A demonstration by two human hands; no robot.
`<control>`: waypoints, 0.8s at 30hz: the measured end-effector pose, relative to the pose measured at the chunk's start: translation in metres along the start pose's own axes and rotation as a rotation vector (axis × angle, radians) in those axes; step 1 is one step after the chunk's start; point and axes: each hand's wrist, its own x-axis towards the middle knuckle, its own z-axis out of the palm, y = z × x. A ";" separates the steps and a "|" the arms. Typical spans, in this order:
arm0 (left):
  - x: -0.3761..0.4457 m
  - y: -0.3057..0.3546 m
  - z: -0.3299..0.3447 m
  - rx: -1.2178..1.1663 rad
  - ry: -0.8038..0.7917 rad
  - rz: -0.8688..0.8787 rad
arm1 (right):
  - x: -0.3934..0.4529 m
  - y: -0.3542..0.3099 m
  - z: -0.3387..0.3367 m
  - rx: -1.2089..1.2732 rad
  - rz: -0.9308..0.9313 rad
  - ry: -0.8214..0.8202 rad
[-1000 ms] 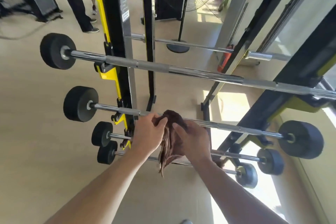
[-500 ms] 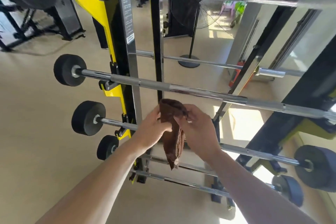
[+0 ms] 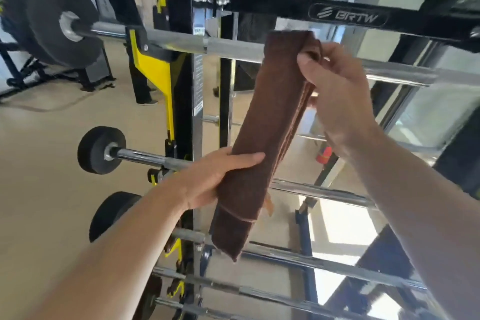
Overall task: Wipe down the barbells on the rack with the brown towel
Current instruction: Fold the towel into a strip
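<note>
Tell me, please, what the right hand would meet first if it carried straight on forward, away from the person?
Most likely the top barbell: the right hand, pinching the brown towel's upper end, sits directly in front of that chrome shaft. Depth is unclear, so the gap cannot be judged.

The towel (image 3: pixel 270 122) is seen as plain brown; the barbells (image 3: pixel 233 48) are finished in shiny chrome with black end weights (image 3: pixel 100 149); the rack (image 3: pixel 181 65) is painted black with yellow brackets (image 3: pixel 150 67); the floor (image 3: pixel 46 153) is rendered beige.

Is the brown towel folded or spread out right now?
Folded: the brown towel hangs as a narrow layered strip between right hand and left hand.
</note>
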 end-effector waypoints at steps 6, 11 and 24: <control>0.031 0.066 0.009 0.112 -0.004 0.124 | 0.042 -0.013 -0.006 0.011 0.068 0.364; 0.070 0.126 0.067 0.316 -0.228 0.231 | 0.060 -0.067 -0.072 -0.162 -0.052 0.566; 0.202 0.214 0.259 0.442 -0.207 0.331 | 0.113 -0.147 -0.331 -0.220 0.026 0.819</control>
